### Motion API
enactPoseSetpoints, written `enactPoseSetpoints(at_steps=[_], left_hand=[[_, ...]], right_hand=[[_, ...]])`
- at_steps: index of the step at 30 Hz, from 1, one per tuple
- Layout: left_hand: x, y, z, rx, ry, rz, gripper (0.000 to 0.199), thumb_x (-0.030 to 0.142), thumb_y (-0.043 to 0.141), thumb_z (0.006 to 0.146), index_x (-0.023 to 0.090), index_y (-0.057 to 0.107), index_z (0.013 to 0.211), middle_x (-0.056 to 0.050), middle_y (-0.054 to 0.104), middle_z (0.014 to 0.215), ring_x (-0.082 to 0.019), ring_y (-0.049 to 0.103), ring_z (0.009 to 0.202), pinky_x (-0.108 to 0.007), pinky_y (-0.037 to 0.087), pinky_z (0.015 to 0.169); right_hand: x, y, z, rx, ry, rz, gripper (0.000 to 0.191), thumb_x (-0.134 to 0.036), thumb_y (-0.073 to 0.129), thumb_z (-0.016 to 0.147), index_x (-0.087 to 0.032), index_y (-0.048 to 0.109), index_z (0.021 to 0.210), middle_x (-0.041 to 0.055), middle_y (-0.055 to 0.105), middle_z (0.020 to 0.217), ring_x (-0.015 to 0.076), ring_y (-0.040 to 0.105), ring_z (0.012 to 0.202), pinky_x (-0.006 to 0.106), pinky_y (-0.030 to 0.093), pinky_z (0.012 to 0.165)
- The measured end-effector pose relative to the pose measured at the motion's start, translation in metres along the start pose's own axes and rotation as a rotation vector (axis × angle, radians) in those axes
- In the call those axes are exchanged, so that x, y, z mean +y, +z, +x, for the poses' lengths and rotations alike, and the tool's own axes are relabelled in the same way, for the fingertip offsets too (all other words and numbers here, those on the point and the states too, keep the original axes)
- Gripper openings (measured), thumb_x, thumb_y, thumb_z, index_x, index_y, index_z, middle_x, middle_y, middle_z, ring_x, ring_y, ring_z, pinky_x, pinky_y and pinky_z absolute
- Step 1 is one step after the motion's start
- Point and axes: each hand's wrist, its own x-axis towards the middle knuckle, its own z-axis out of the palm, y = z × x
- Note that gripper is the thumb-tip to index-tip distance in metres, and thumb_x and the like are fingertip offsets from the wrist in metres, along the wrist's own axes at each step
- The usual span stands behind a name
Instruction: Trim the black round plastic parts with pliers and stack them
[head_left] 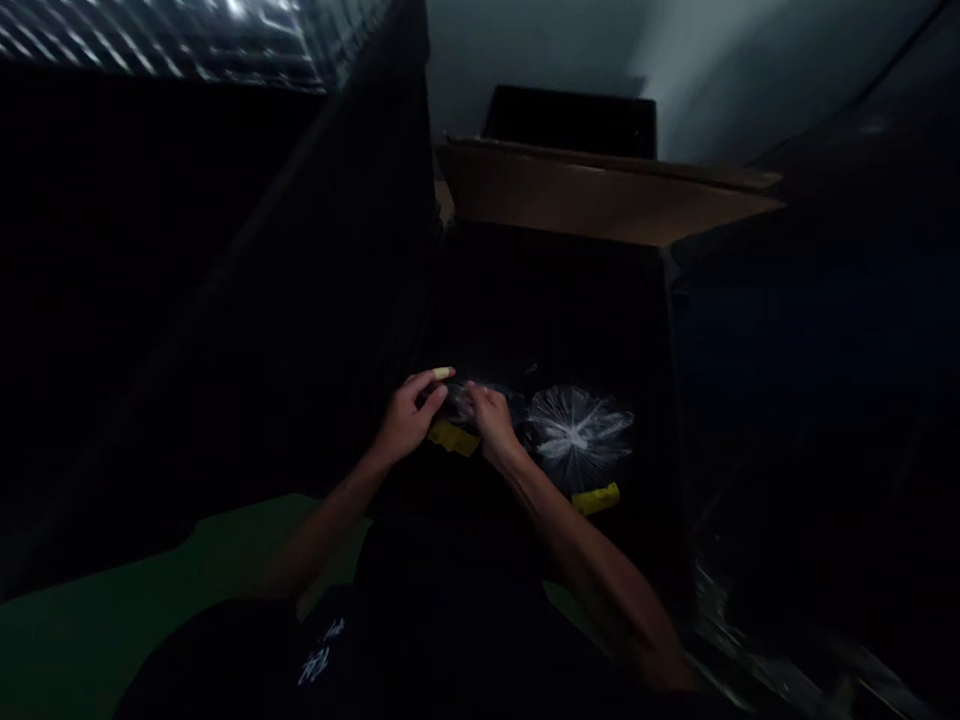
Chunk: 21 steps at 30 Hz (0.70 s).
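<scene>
- A very dark scene, seen from above over the person's own two bare forearms.
- The left hand, just left of centre, is curled, its fingers pinched on a small clear plastic packet; a yellow band wraps its forefinger tip.
- The right hand meets it at 3 o'clock, fingers pressed together on the same packet.
- A yellow label hangs at 6 o'clock below the packet, between the hands.
- A second clear bag with a gathered, shiny top lies at 3 o'clock of the right hand, with a yellow tag below.
- A cardboard box flap stands at 12 o'clock.
- The packet's contents are probably dark; too dim to tell.
</scene>
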Motion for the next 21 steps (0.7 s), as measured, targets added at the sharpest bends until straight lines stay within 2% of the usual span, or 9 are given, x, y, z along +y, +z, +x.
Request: enactPoseSetpoints(at_steps=[3, 6, 12, 16, 18, 21], left_hand=[[-0.017, -0.024, -0.026, 0.121, -0.048, 0.043, 0.039, 0.042, 0.061, 0.093, 0.02, 0.069, 0.125, -0.011, 0.061, 0.146, -0.027, 0.055, 0.139, -0.046, 0.039, 0.121], [-0.031, -0.031, -0.046, 0.18, -0.16, -0.014, 0.051, 0.046, 0.059, 0.095, 0.022, 0.056, 0.14, -0.012, 0.048, 0.158, -0.027, 0.043, 0.15, -0.047, 0.032, 0.126], [-0.034, -0.015, -0.061, 0.075, -0.225, 0.006, 0.066, 0.051, 0.06, 0.094, 0.022, 0.043, 0.151, -0.012, 0.032, 0.168, -0.028, 0.027, 0.158, -0.049, 0.023, 0.131], [-0.036, -0.009, -0.068, 0.072, -0.282, 0.066, 0.086, 0.052, 0.064, 0.092, 0.025, 0.021, 0.161, -0.014, 0.025, 0.17, -0.03, 0.026, 0.158, -0.051, 0.025, 0.13], [-0.037, -0.008, -0.067, 0.077, -0.256, 0.089, 0.087, 0.052, 0.062, 0.093, 0.026, 0.016, 0.163, -0.015, 0.025, 0.17, -0.029, 0.025, 0.159, -0.051, 0.024, 0.13], [-0.035, -0.006, -0.065, 0.031, -0.148, 0.147, 0.088, 0.052, 0.063, 0.093, 0.027, 0.017, 0.163, -0.013, 0.022, 0.171, -0.029, 0.019, 0.161, -0.05, 0.021, 0.131]], right_hand=[[-0.006, -0.003, 0.001, 0.002, -0.035, 0.01, 0.034, -0.047, 0.056, 0.074, -0.021, 0.048, 0.055, -0.0033, 0.043, 0.055, 0.0101, 0.036, 0.056, 0.026, 0.029, 0.056], [-0.013, -0.002, 0.0, -0.01, -0.047, -0.002, 0.033, -0.049, 0.056, 0.07, -0.021, 0.047, 0.054, -0.0038, 0.04, 0.055, 0.0101, 0.034, 0.055, 0.026, 0.029, 0.056], [-0.035, -0.003, -0.009, 0.005, -0.073, -0.049, 0.037, -0.052, 0.059, 0.071, -0.021, 0.045, 0.055, -0.0041, 0.039, 0.057, 0.0104, 0.034, 0.058, 0.026, 0.03, 0.057], [-0.053, -0.004, -0.017, -0.014, -0.082, -0.043, 0.039, -0.051, 0.06, 0.072, -0.022, 0.043, 0.054, -0.0046, 0.036, 0.056, 0.01, 0.033, 0.057, 0.026, 0.032, 0.058], [-0.062, -0.006, -0.021, -0.019, -0.078, -0.036, 0.04, -0.051, 0.062, 0.072, -0.022, 0.042, 0.054, -0.0049, 0.035, 0.056, 0.0099, 0.032, 0.056, 0.026, 0.033, 0.058], [-0.071, -0.011, -0.026, 0.003, -0.044, -0.035, 0.04, -0.05, 0.065, 0.073, -0.022, 0.042, 0.056, -0.0049, 0.036, 0.057, 0.0097, 0.032, 0.055, 0.026, 0.031, 0.055]])
